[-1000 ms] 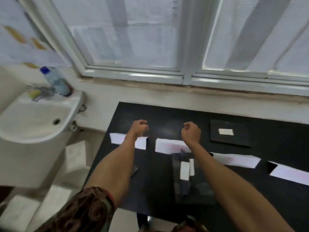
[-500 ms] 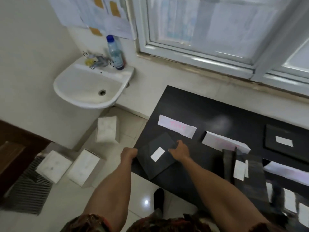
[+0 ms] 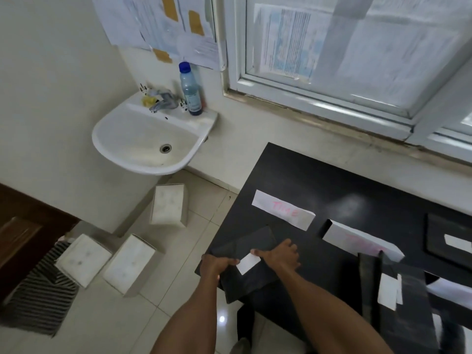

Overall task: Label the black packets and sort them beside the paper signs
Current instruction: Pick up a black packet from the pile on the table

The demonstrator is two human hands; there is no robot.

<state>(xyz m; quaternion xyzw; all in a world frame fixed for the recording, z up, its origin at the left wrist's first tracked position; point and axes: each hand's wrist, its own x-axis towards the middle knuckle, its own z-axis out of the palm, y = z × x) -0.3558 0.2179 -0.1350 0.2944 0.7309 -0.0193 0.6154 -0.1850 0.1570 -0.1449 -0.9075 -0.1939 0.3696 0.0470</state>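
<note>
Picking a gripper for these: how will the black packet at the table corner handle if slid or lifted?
The black packet looks thin and flat, so probably light and rather floppy. On the glossy table it likely slides easily. It overhangs the corner, so it might tip off if the left hand lets go.

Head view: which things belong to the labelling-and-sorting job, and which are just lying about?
Job: black packet, gripped by left hand, right hand on its white label; paper signs; packet stack; labelled packet far right.
Lying about: sink, bottle, three white boxes, striped mat, wall papers.
</note>
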